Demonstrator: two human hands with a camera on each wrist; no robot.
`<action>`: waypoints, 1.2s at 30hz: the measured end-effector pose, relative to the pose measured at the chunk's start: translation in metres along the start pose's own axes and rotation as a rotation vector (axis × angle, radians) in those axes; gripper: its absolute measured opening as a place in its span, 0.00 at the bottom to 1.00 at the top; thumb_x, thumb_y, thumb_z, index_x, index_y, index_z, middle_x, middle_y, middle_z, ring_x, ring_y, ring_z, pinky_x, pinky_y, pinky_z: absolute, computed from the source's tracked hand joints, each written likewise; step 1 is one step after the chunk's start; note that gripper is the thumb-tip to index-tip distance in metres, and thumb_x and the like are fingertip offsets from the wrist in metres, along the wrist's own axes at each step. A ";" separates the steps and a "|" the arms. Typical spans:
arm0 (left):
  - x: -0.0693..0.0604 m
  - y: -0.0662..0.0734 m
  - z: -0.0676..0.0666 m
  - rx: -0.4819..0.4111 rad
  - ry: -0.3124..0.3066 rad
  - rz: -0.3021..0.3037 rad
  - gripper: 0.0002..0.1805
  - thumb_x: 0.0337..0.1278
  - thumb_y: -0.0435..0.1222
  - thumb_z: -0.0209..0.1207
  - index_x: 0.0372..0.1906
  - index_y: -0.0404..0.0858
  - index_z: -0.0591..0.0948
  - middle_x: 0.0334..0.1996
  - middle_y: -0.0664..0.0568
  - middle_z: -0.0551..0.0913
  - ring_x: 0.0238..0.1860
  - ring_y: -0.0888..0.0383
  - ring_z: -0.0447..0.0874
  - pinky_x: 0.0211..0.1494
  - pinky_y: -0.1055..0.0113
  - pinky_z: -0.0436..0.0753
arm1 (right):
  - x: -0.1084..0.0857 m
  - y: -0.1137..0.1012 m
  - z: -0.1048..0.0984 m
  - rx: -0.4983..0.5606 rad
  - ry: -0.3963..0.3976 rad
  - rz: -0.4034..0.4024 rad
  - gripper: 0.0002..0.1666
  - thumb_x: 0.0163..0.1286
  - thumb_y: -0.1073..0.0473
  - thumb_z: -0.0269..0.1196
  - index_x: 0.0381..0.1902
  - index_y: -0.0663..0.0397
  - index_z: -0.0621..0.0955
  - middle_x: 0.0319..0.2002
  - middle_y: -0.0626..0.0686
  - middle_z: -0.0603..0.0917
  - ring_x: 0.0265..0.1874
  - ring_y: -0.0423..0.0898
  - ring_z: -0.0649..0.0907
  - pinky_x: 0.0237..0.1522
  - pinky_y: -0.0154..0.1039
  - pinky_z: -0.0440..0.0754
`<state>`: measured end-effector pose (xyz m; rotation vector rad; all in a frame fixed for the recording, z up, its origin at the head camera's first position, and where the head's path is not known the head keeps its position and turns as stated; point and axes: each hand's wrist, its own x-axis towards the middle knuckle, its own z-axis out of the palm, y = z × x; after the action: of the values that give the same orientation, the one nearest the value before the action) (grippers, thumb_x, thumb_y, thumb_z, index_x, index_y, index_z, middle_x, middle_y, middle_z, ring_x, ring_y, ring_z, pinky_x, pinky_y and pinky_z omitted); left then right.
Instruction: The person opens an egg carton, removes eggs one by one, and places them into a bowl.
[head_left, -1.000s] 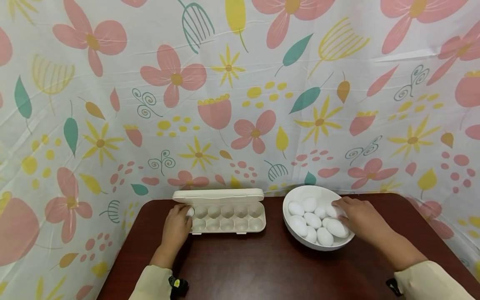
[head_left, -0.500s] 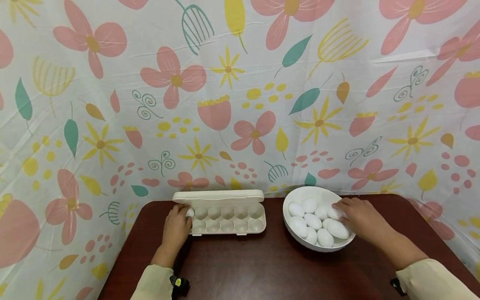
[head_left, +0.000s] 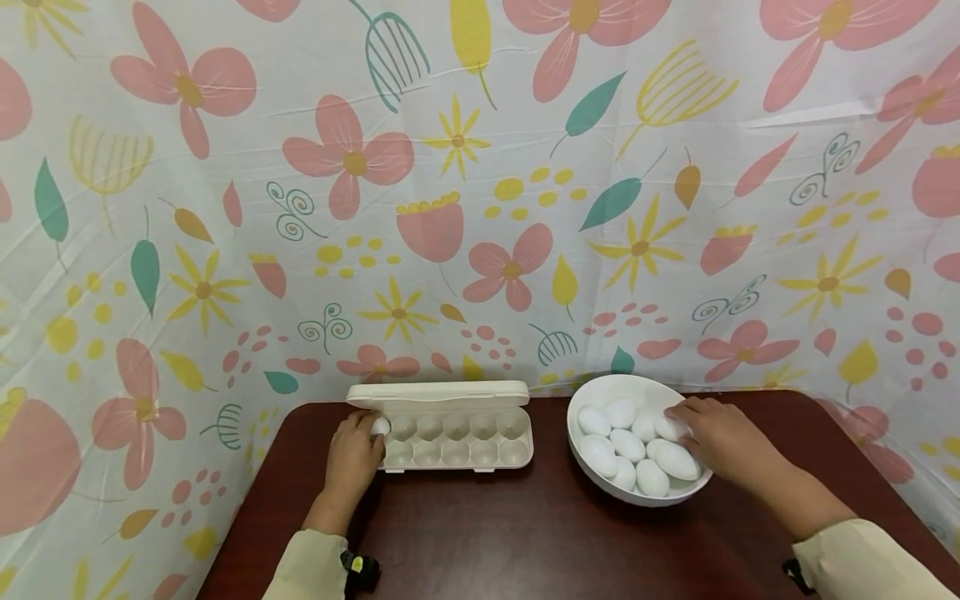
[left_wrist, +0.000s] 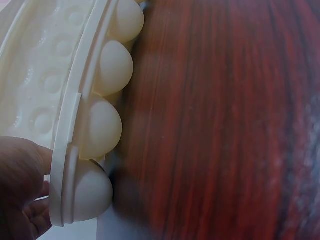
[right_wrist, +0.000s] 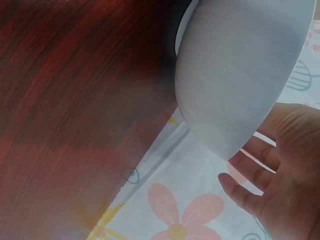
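Note:
In the head view my left hand reaches over the left end of the opened cream egg carton. Its thumb and fingers are around a white egg at the far left cup. The left wrist view shows that hand behind the carton's rim, with the egg hidden. Over the right rim of a white bowl, my right hand grips a white egg between thumb and fingers. From the right wrist, those fingers pass behind the bowl's outside, and the egg is out of sight.
Several other white eggs lie in the bowl. The carton's lid stands raised at the back, and the other cups in sight hold no eggs. Both containers sit on a dark red-brown table, against a flower-printed cloth.

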<state>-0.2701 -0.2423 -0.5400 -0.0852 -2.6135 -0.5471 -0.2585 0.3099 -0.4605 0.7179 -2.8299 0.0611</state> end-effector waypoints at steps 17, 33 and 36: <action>0.000 -0.003 -0.001 0.008 0.010 0.010 0.21 0.55 0.31 0.68 0.55 0.31 0.83 0.50 0.36 0.84 0.50 0.37 0.80 0.54 0.42 0.78 | -0.001 0.002 0.004 0.040 0.005 0.011 0.24 0.57 0.62 0.76 0.51 0.61 0.85 0.48 0.61 0.86 0.49 0.61 0.83 0.49 0.60 0.82; -0.005 0.003 -0.003 -0.026 0.096 0.004 0.19 0.53 0.31 0.70 0.51 0.32 0.84 0.47 0.36 0.82 0.47 0.37 0.79 0.51 0.44 0.81 | -0.006 0.002 0.007 0.078 0.029 0.040 0.24 0.63 0.61 0.71 0.57 0.63 0.83 0.53 0.66 0.83 0.53 0.64 0.82 0.53 0.62 0.81; -0.007 0.005 -0.004 -0.064 0.111 -0.023 0.19 0.54 0.31 0.70 0.53 0.34 0.83 0.49 0.37 0.81 0.48 0.37 0.79 0.51 0.44 0.81 | -0.006 0.002 0.005 0.091 0.050 0.046 0.24 0.65 0.61 0.69 0.57 0.64 0.82 0.53 0.67 0.82 0.52 0.64 0.82 0.53 0.62 0.80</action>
<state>-0.2614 -0.2394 -0.5384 -0.0445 -2.4922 -0.6252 -0.2550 0.3137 -0.4671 0.6609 -2.8111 0.2133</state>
